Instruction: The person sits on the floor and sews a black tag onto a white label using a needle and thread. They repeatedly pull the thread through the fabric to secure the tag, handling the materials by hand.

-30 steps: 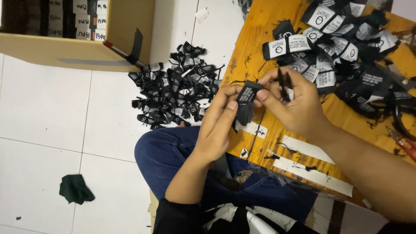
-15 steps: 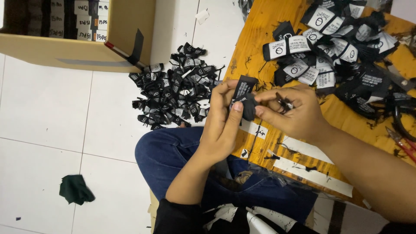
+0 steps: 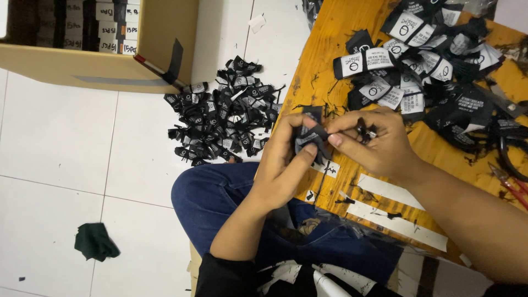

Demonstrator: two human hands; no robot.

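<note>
My left hand (image 3: pixel 286 165) and my right hand (image 3: pixel 374 146) meet over the edge of an orange wooden table (image 3: pixel 324 60). Both pinch one small black fabric label (image 3: pixel 308 137) between their fingertips; it looks folded. My right hand also keeps a small dark tool (image 3: pixel 366 130) tucked in its fingers. A heap of black and white labels (image 3: pixel 418 60) lies on the table just behind my right hand. Another heap of folded black labels (image 3: pixel 225 113) sits on the white floor to the left of my left hand.
An open cardboard box (image 3: pixel 110 60) stands on the floor tiles at the upper left. A dark green cloth scrap (image 3: pixel 96 242) lies at the lower left. Red-handled snips (image 3: pixel 509 181) rest at the table's right edge. White paper strips (image 3: pixel 396 220) are near the table's front edge. My blue-jeaned leg (image 3: pixel 220 192) is below.
The label stood upright between my fingers half a second ago; now it is folded down and pressed between both hands, which have dropped slightly toward the table edge.
</note>
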